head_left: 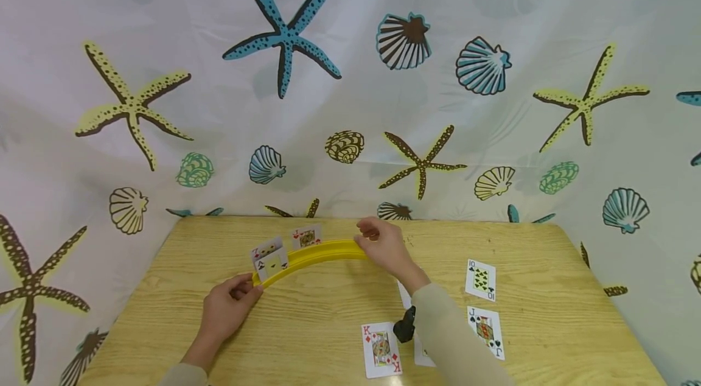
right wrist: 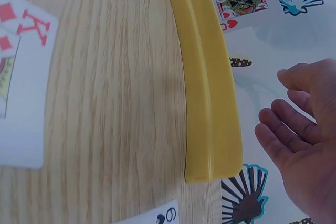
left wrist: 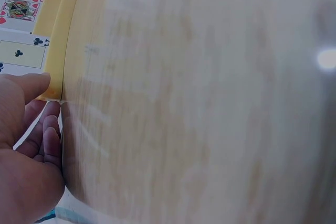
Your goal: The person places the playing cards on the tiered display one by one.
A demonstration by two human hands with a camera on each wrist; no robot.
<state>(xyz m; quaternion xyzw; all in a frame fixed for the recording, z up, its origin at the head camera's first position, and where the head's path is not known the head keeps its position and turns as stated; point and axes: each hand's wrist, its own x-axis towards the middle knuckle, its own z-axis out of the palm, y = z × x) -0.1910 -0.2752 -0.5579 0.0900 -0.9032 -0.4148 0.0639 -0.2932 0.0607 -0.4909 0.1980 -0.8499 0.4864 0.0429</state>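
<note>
A curved yellow card holder (head_left: 328, 249) stands on the wooden table. My left hand (head_left: 227, 307) grips its left end, thumb on the front, fingers curled behind. In the left wrist view, the left hand (left wrist: 26, 140) has its thumb against the holder's end. At the holder's right end is my right hand (head_left: 386, 246); the right wrist view shows this hand (right wrist: 304, 124) apart from the holder (right wrist: 212, 103), fingers loosely bent, holding nothing. The ace of clubs (head_left: 272, 265) stands in front, a red seven (head_left: 266, 247) partly hidden behind it. Farther right stands the jack of hearts (head_left: 306, 237).
Face up on the table (head_left: 323, 313) lie the king of diamonds (head_left: 381, 349), ten of clubs (head_left: 481, 280) and jack of spades (head_left: 485, 331). More cards are partly hidden under my right forearm. A patterned cloth (head_left: 350, 100) hangs behind the table.
</note>
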